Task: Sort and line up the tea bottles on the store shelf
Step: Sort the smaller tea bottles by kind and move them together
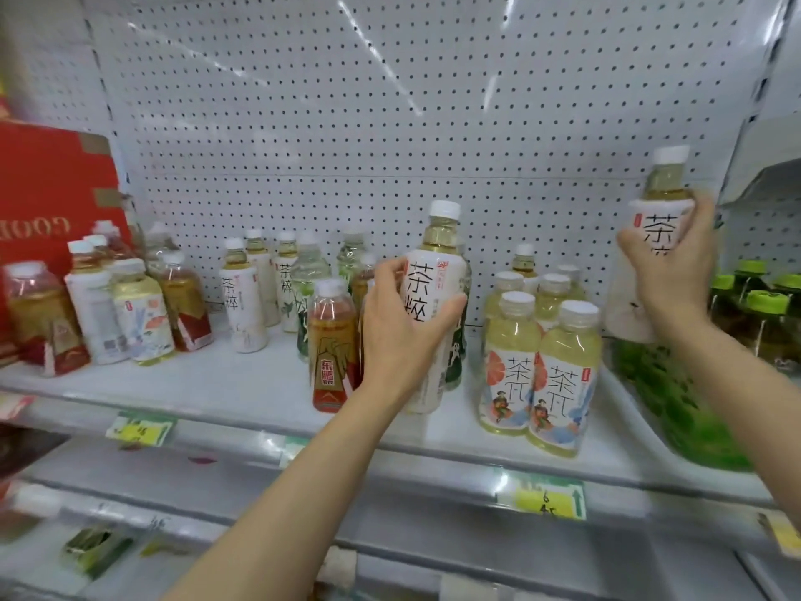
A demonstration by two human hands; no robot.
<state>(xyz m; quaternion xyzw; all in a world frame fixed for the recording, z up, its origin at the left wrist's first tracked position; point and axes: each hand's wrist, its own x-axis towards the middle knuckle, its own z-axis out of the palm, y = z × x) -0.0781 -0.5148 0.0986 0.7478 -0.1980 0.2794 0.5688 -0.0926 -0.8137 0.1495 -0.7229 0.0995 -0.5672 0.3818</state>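
My left hand (401,327) grips a white-labelled tea bottle (433,271) with a white cap, upright near the shelf's middle front. Up at the right, my right hand (669,262) holds a second bottle of the same kind (665,197) in the air above the shelf. On the white shelf (216,392) stand several mixed tea bottles: amber ones with red labels at the left (41,314), white-labelled ones at the back (242,301), a red-labelled amber bottle (331,344) beside my left hand, and a block of pale yellow bottles (563,379) at the right.
A red carton (52,180) stands at the far left. Green-capped bottles (763,314) and a green bottle (676,396) fill the right end. A pegboard wall (390,123) backs the shelf. Price tags (542,496) hang on the front rail; lower shelves hold other goods.
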